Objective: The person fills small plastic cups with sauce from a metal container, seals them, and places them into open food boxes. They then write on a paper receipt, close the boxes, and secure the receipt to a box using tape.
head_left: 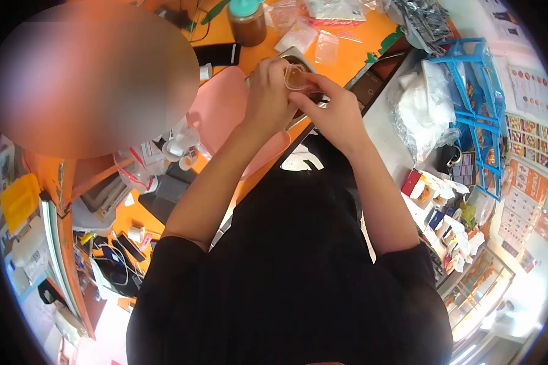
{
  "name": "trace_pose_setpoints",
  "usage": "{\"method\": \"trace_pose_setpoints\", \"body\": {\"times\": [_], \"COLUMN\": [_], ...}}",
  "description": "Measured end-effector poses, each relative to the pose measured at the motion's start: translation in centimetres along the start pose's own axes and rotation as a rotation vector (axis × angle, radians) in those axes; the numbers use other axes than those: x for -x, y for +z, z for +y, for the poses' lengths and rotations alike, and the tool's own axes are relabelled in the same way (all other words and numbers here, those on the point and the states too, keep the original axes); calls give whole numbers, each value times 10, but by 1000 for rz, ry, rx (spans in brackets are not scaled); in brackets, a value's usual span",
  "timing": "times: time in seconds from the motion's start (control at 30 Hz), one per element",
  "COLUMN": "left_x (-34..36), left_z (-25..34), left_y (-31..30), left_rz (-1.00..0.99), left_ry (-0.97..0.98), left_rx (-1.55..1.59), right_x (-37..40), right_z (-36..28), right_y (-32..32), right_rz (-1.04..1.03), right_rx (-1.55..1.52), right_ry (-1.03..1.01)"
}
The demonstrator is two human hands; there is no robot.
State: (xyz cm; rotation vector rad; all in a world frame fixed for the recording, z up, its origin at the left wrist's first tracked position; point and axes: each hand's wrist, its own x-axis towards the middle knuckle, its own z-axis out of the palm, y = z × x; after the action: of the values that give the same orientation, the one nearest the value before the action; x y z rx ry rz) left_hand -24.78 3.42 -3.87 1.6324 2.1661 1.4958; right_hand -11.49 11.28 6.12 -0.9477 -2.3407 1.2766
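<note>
Both my hands are at a small transparent plastic cup [296, 78] with something brownish in it. My left hand [268, 90] wraps round the cup's left side with bent fingers. From the right, my right hand [333, 111] pinches at the rim with thumb and fingers; whether a lid is there is too small to tell. Beneath the hands stands a metal container [299, 56], partly hidden by them. A pink tray [220, 106] lies beside my left forearm. Behind the hands is a jar [248, 27] of brown contents with a teal lid.
A black phone-like object [220, 55] lies on the orange table left of the hands. Small plastic bags [327, 47] lie beyond. Several small cups [181, 144] cluster at left. A bag of white items [423, 106] and a blue rack [478, 115] stand at right.
</note>
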Motion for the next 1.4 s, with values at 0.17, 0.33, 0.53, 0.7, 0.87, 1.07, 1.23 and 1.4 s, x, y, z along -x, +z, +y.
{"method": "trace_pose_setpoints", "body": {"times": [0.17, 0.33, 0.53, 0.7, 0.87, 1.07, 1.23, 1.4], "left_x": [-21, -29, 22, 55, 131, 271, 365, 441], "left_z": [16, 74, 111, 242, 419, 621, 768, 896], "left_y": [11, -24, 16, 116, 252, 432, 548, 686], "left_rz": [70, -221, -350, -520, -807, -1104, -1519, -1688], "left_ry": [57, -148, -170, -76, 99, 186, 97, 353], "left_rx": [17, 511, 622, 738, 856, 1062, 1082, 945], "right_x": [-13, 10, 118, 271, 466, 703, 854, 985], "right_z": [0, 29, 70, 122, 196, 280, 339, 428], "right_y": [-16, -52, -128, -211, -297, -398, -480, -562], "right_rz": [60, 258, 263, 485, 864, 1197, 1321, 1363], "right_rx": [30, 301, 70, -248, -116, -28, -46, 57], "right_ry": [65, -566, -412, -87, 12, 222, 319, 562]}}
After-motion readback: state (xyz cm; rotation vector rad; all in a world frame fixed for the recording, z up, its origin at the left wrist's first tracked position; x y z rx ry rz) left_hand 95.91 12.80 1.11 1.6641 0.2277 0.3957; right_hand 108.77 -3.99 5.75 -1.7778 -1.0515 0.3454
